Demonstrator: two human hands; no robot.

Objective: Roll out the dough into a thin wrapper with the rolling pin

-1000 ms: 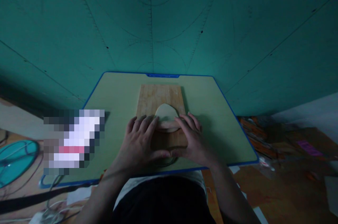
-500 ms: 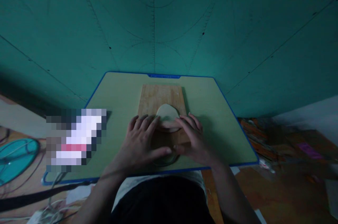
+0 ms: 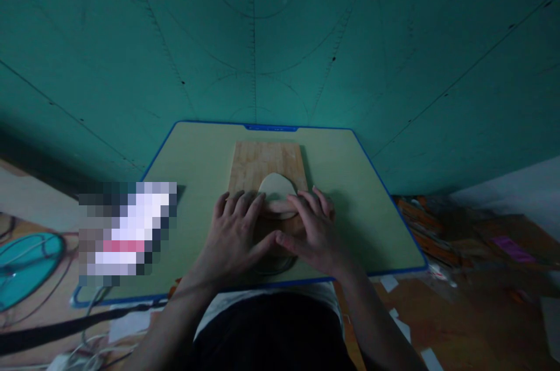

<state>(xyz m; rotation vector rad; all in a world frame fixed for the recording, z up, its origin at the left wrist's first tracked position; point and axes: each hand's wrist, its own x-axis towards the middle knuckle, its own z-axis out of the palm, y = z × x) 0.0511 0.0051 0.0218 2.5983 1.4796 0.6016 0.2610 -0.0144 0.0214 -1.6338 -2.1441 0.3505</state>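
A pale flat piece of dough [image 3: 276, 187] lies on a wooden cutting board [image 3: 266, 162] in the middle of a green table with a blue rim [image 3: 350, 184]. My left hand [image 3: 234, 231] lies flat with fingers stretched out, fingertips at the dough's near left edge. My right hand [image 3: 312, 228] lies the same way on the near right edge. Between the fingertips a rolled or folded strip of dough [image 3: 280, 206] shows. The thumbs meet over the board's near end, hiding it.
A blurred-out patch [image 3: 126, 234] covers something on the table's left part. A teal round object [image 3: 24, 266] and cables lie on the floor at the left. Papers and clutter [image 3: 437, 225] lie on the floor at the right. A teal wall rises behind the table.
My thumbs have drawn closer together and a little farther up over the board. The fingers stay on the dough's near edge; the dough has hardly moved.
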